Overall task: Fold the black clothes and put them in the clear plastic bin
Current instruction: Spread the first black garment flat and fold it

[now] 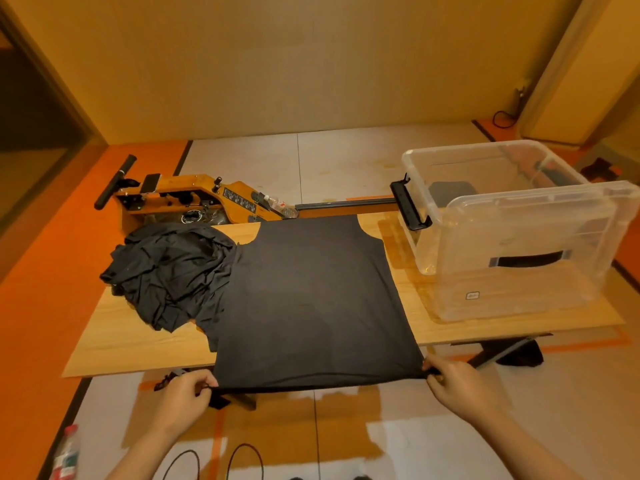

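Note:
A black shirt (311,299) lies spread flat across the middle of the wooden board (131,341), its hem at the near edge. My left hand (185,394) pinches the hem's near left corner. My right hand (457,382) pinches the near right corner, and the hem is stretched taut between them. A crumpled heap of black clothes (169,268) sits on the board just left of the shirt. The clear plastic bin (512,237) stands on the board's right end, with a dark folded piece visible through its far wall.
A yellow rowing machine (194,199) with a long rail lies on the floor behind the board. A plastic bottle (65,455) stands at the lower left. Black cables (242,459) loop on the floor near my feet.

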